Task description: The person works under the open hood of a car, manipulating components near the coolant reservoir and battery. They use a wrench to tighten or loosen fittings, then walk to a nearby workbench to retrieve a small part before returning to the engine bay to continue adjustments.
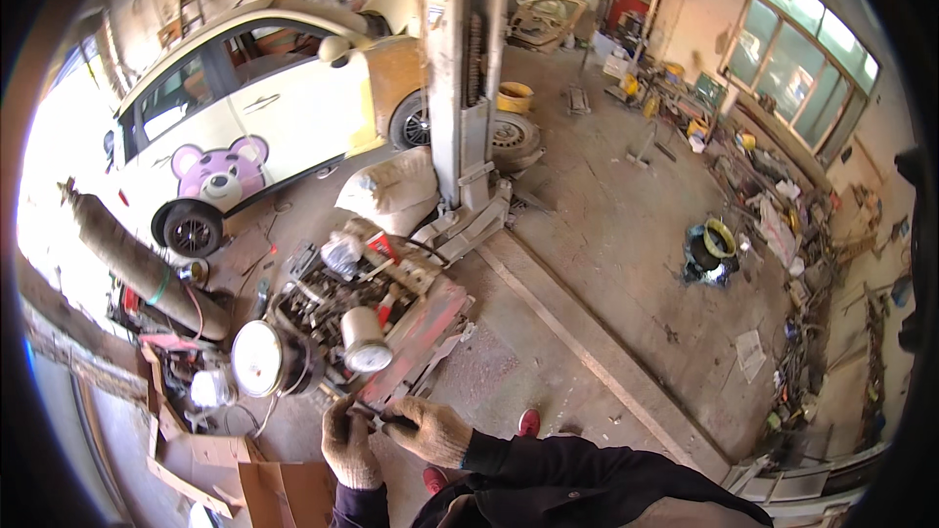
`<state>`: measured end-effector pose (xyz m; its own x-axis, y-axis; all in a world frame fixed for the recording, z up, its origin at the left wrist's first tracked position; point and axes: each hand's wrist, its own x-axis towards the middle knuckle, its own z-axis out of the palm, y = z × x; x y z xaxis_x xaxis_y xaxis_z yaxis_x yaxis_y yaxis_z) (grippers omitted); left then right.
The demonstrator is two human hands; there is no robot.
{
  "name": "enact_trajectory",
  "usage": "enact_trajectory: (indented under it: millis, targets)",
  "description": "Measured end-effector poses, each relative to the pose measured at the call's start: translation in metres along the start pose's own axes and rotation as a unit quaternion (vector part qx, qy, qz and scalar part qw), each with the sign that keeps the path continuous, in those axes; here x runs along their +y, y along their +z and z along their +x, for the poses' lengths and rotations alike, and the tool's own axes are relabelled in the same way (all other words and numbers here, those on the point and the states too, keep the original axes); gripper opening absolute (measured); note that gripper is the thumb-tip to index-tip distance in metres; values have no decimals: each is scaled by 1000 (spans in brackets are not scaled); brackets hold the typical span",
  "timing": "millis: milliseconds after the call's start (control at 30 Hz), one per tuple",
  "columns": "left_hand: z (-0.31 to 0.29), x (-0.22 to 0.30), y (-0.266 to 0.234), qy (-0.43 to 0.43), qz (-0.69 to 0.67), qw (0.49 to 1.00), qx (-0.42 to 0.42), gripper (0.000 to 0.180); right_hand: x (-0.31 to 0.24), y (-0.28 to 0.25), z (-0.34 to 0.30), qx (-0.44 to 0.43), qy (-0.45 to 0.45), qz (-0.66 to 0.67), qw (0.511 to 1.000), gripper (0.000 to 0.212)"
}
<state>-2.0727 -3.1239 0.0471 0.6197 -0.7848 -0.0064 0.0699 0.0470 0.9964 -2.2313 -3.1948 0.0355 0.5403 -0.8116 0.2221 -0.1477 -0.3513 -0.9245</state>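
My left hand (349, 445), in a knitted work glove, is closed at the near edge of a cluttered red bench (430, 323). Right beside it, my right hand (432, 432), gloved the same way, has its fingers drawn together. Between the fingertips of both hands is a small, dark, thin piece (374, 418), too small to name. Just beyond them a light-coloured cylinder (365, 337) lies tilted among greasy metal parts. A round white-topped container (259, 359) stands to its left.
An open cardboard box (284, 494) lies at lower left, near a tall gas cylinder (132, 254). A white car (284, 103) stands behind a lift post (460, 78). A raised beam (587, 332) crosses the floor; scrap (782, 225) lines the right wall.
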Motion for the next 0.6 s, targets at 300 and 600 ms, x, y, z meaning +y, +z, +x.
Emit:
enact_trajectory:
  millis: [300, 600]
  targets:
    - [-11, -51, 220, -158, -5, 987, 1, 19, 143, -269, 12, 100, 46, -9, 994, 17]
    - [93, -53, 426, -207, 81, 963, -152, 27, 341, -457, -14, 173, 347, -60, 920, 41]
